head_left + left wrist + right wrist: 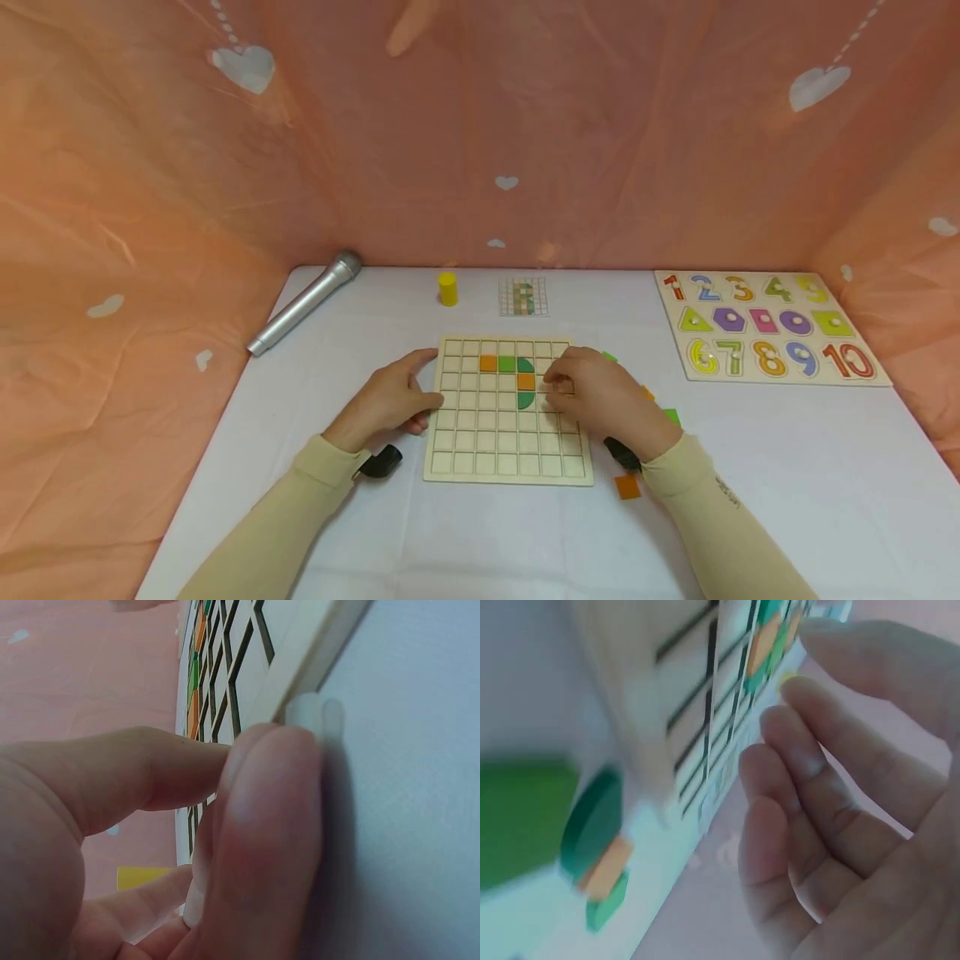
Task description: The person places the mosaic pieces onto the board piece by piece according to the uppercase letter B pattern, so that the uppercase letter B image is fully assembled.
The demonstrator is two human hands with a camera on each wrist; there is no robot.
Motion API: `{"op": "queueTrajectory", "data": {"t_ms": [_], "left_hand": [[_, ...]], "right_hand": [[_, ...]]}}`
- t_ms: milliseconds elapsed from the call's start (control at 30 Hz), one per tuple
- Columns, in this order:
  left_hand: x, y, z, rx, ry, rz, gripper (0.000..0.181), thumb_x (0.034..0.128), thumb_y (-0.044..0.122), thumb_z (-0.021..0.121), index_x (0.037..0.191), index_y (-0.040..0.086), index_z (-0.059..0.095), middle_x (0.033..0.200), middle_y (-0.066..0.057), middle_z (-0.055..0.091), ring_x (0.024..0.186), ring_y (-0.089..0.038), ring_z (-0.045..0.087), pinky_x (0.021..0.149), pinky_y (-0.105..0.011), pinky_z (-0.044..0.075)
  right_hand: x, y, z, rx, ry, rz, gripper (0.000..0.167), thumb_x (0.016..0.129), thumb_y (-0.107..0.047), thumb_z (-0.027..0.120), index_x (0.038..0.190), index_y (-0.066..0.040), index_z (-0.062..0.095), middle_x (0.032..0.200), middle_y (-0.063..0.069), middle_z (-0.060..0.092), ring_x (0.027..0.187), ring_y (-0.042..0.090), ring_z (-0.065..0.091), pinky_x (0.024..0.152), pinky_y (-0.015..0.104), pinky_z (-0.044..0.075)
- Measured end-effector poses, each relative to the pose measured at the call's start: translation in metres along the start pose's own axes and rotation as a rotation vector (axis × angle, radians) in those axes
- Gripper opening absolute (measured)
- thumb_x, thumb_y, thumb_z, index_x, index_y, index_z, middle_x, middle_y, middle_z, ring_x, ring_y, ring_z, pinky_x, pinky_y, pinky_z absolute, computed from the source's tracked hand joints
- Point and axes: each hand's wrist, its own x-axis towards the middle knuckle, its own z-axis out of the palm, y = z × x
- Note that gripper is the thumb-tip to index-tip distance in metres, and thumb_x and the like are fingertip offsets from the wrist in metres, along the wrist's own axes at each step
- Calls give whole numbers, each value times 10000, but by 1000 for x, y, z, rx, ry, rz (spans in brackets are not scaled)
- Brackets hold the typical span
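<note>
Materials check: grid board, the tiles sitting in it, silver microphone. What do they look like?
Grid board: probably wood or plywood, matte; pale beige, with dark-edged cells.
Tiles: painted wood or plastic, can't tell which; flat, even orange and green.
Microphone: metal or silver-painted plastic; grey body with a soft sheen, darker head, too small to confirm mesh.

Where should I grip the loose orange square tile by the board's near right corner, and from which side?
Likely best: pinch the orange square tile by its left and right edges, right hand coming from above and the near side. It lies flat on the white tablecloth, leaving mainly its edges to grip, and nothing stands on its near side.
</note>
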Motion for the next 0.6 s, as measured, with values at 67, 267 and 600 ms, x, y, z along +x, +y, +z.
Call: {"op": "queueTrajectory", "data": {"t_ms": [67, 267, 600], "left_hand": [[0, 1, 0, 7, 0, -1, 848, 938, 95, 785, 1676, 207, 382, 786, -111, 657, 588, -174, 687, 614, -303, 652], [0, 1, 0, 15, -3, 2, 852, 934, 94, 777, 1679, 193, 376, 768, -109, 665, 587, -171, 688, 610, -300, 651], [1, 0, -1, 14, -3, 5, 853, 928, 95, 779, 1676, 198, 382, 775, -118, 662, 589, -175, 692, 603, -290, 645]], "right_hand": [[-7, 7, -7, 19, 12, 21, 168, 958, -185, 771, 1096, -97, 810, 1051, -12, 734, 966, 193, 663, 903, 417, 606], [-34, 35, -24, 28, 34, 84, 164, 960, -186, 791, 1094, -93, 805, 1048, -3, 728, 959, 172, 659, 868, 391, 595], [-82, 79, -43, 29, 20, 244, 200, 952, -284, 830, 1119, -176, 811, 1092, -12, 753, 1024, 213, 691, 902, 481, 624]]}}
